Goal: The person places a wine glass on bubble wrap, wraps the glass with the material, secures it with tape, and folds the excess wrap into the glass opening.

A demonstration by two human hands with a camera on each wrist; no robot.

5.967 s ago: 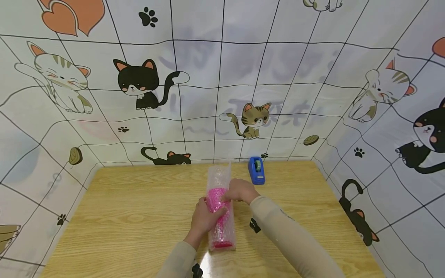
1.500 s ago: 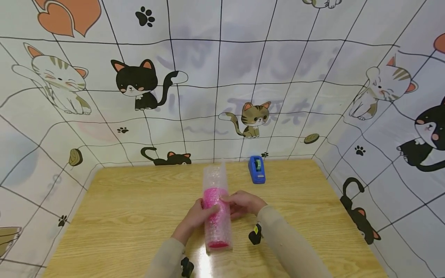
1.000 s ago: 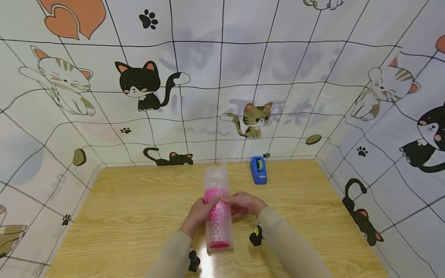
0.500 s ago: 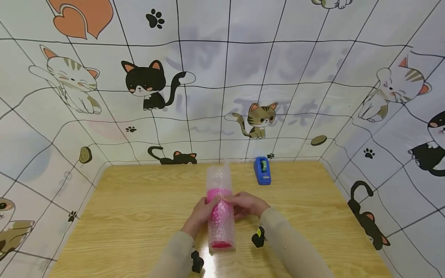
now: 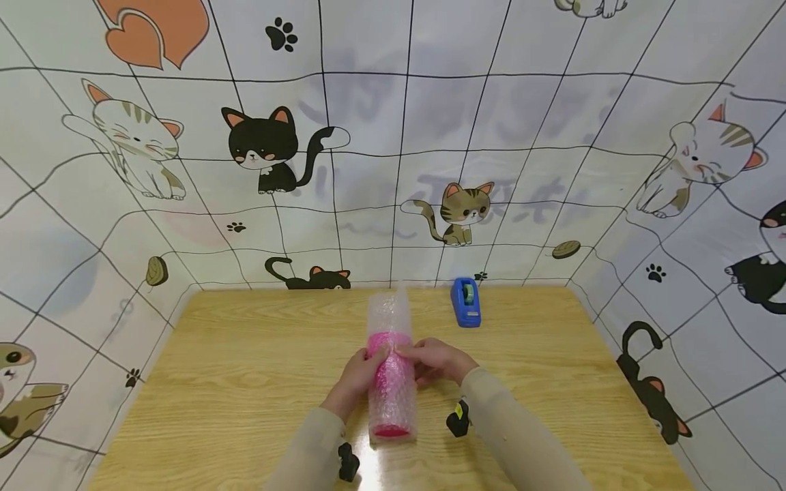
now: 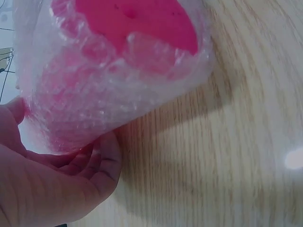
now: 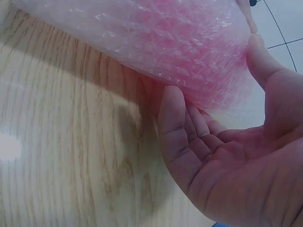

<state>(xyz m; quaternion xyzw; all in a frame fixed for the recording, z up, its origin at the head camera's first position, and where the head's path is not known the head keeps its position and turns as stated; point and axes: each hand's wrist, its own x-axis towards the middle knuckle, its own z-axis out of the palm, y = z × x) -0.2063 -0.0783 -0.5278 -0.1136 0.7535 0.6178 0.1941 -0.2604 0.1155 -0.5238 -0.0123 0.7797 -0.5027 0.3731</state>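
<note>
A pink cylinder [image 5: 393, 399], rolled in clear bubble wrap, lies on the wooden table with its flat pink end [image 6: 142, 23] toward me. Empty wrap [image 5: 388, 310] extends beyond its far end. From the left, my left hand [image 5: 355, 377] grips the roll, thumb on top and fingers curled under its side. My right hand [image 5: 443, 361] holds it from the right in the same way, and the two thumb tips nearly meet on the wrap. In the right wrist view, curled fingers [image 7: 173, 111] reach beneath the roll's edge; their far parts are hidden under it.
A blue tape dispenser [image 5: 467, 303] stands near the back edge of the wooden table [image 5: 258, 368], right of the roll. Cloth walls printed with cats [image 5: 260, 150] enclose the table at the back and both sides. Black devices [image 5: 348, 462] sit at both wrists.
Six seconds ago my right hand lay over the wrap's upper right; it has since come down to the right side. My left thumb has moved up the roll. The last half second shows little movement.
</note>
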